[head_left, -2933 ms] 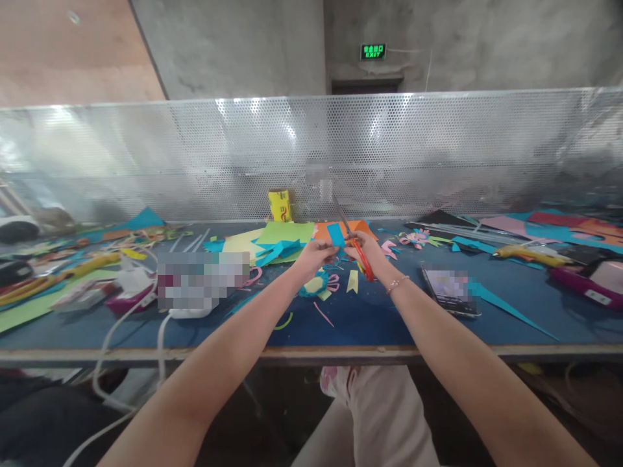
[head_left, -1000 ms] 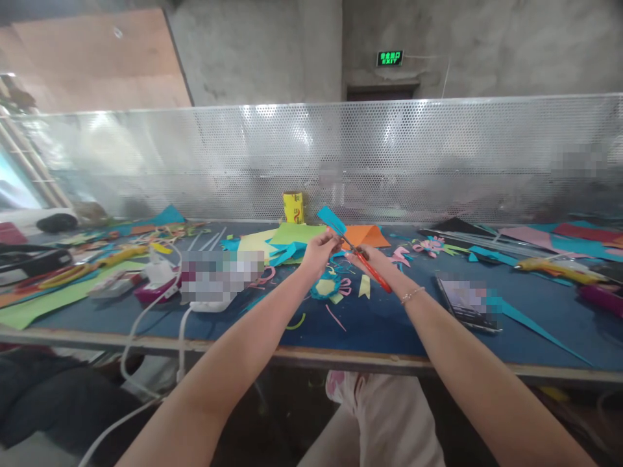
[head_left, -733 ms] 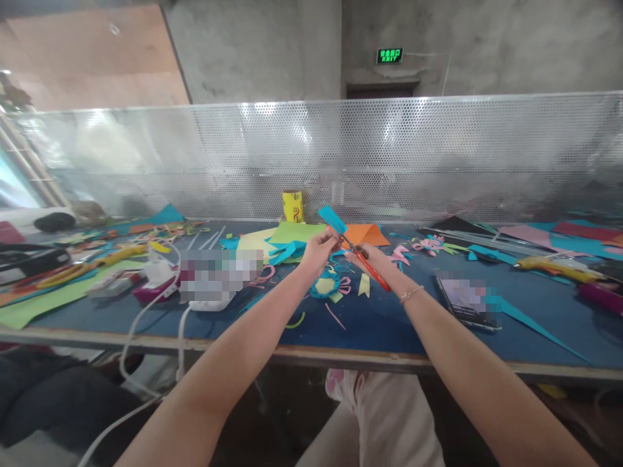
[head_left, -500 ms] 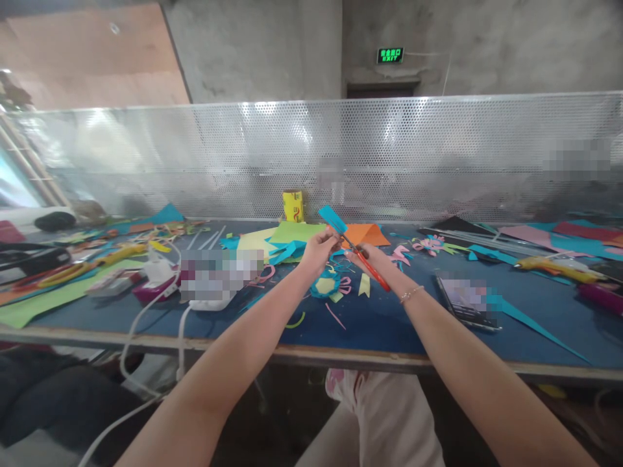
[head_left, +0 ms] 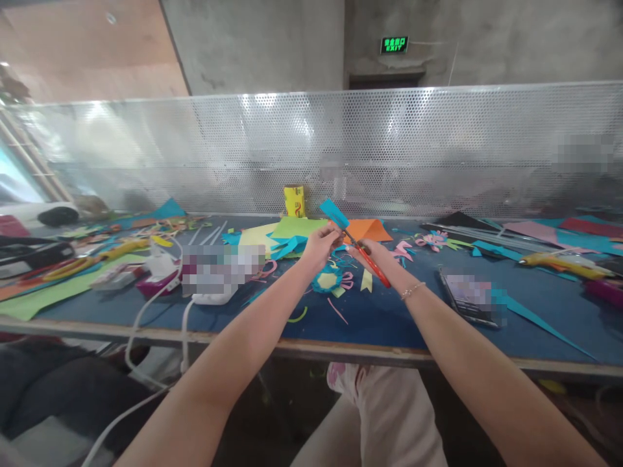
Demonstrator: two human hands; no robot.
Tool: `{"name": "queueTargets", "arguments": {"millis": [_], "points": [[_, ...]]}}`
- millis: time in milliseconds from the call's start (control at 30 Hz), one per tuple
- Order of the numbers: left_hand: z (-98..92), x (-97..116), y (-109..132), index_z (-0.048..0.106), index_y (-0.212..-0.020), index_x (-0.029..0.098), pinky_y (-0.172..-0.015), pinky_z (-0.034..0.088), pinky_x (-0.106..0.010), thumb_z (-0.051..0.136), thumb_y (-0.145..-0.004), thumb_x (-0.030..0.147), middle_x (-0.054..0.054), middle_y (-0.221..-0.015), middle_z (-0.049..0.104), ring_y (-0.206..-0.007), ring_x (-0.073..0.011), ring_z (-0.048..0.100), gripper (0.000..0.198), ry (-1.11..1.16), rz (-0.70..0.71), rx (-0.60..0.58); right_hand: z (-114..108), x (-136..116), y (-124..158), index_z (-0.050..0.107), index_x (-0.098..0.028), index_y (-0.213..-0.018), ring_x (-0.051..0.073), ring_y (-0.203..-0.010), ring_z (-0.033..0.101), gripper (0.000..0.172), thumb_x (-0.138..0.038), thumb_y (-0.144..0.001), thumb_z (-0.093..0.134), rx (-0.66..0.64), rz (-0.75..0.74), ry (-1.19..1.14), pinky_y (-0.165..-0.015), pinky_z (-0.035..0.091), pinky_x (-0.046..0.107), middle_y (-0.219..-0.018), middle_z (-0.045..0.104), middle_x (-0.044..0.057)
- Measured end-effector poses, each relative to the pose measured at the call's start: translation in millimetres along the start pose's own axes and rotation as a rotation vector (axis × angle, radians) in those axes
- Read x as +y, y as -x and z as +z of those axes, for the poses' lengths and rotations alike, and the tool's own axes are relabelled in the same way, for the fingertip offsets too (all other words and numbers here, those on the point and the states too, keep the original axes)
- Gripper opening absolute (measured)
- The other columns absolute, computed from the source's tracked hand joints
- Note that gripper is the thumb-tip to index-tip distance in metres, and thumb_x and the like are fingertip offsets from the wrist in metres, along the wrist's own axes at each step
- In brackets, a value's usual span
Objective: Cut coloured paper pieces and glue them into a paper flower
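Above the middle of the table, my left hand (head_left: 322,245) pinches a blue paper strip (head_left: 333,212) whose free end points up and away. My right hand (head_left: 370,253) is closed around red-handled scissors (head_left: 374,264), with their blades at the strip's lower part, close to my left fingertips. How far apart the blades are is too small to tell. Beneath my hands lies a round paper piece (head_left: 328,279) with a pale yellow middle and a blue rim. Pink paper loops (head_left: 347,280) and a pale yellow paper ribbon (head_left: 366,280) are beside it.
A white power strip (head_left: 217,292) with cables is left of my arms. On the right lie a phone (head_left: 468,295) and a yellow glue gun (head_left: 559,263). Green paper (head_left: 299,228), orange paper (head_left: 367,229) and a yellow roll (head_left: 294,201) stand before a perforated metal screen (head_left: 243,149).
The camera view has tilted down slightly on the far side, shifting the scene a little. Both hands keep hold of the paper strip and scissors, almost in the same place.
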State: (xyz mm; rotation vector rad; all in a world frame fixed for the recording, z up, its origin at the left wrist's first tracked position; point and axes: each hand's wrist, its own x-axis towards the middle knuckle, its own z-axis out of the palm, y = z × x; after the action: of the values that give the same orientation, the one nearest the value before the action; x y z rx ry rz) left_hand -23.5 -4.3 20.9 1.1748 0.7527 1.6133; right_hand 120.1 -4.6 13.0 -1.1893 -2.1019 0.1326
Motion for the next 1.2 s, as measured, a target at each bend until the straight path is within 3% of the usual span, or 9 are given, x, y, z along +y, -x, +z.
{"name": "queueTargets", "arguments": {"millis": [333, 500, 733, 1200], "points": [[-2.9, 5, 0, 0.056, -0.059, 0.014, -0.055, 0.039, -0.023, 0.065, -0.056, 0.020, 0.000, -0.056, 0.055, -0.053, -0.0084, 0.050, 0.011, 0.026, -0.049, 0.000, -4, -2, 1, 0.061, -0.016, -0.075, 0.014, -0.056, 0.053, 0.032, -0.045, -0.074, 0.048, -0.005, -0.030, -0.052, -0.052, 0.036, 0.023, -0.063, 0.059, 0.004], [-7.3, 5, -6, 0.056, -0.062, 0.014, -0.057, 0.040, -0.023, 0.063, -0.061, 0.025, -0.001, -0.059, 0.056, -0.056, -0.0087, 0.051, 0.013, 0.018, 0.060, 0.064, -4, 1, -1, 0.060, -0.016, -0.071, 0.014, -0.057, 0.053, 0.030, -0.043, -0.074, 0.048, -0.031, -0.052, -0.048, -0.050, 0.036, 0.022, -0.062, 0.059, 0.004], [-15.4, -2, -16, 0.056, -0.063, 0.015, -0.055, 0.039, -0.021, 0.062, -0.065, 0.028, 0.001, -0.057, 0.054, -0.053, -0.0073, 0.049, 0.014, -0.096, 0.171, 0.046, 4, 8, -4, 0.058, -0.017, -0.071, 0.012, -0.055, 0.051, 0.032, -0.047, -0.075, 0.045, -0.040, -0.048, -0.095, -0.050, 0.036, 0.022, -0.061, 0.058, 0.002], [-9.2, 0, -10, 0.059, -0.063, 0.015, -0.057, 0.040, -0.023, 0.061, -0.068, 0.031, 0.000, -0.057, 0.055, -0.052, -0.0082, 0.048, 0.016, -0.211, 0.181, 0.072, 2, 3, -1, 0.055, -0.016, -0.068, 0.012, -0.055, 0.049, 0.036, -0.049, -0.076, 0.042, -0.024, -0.073, -0.113, -0.051, 0.035, 0.021, -0.060, 0.056, 0.002]]}}
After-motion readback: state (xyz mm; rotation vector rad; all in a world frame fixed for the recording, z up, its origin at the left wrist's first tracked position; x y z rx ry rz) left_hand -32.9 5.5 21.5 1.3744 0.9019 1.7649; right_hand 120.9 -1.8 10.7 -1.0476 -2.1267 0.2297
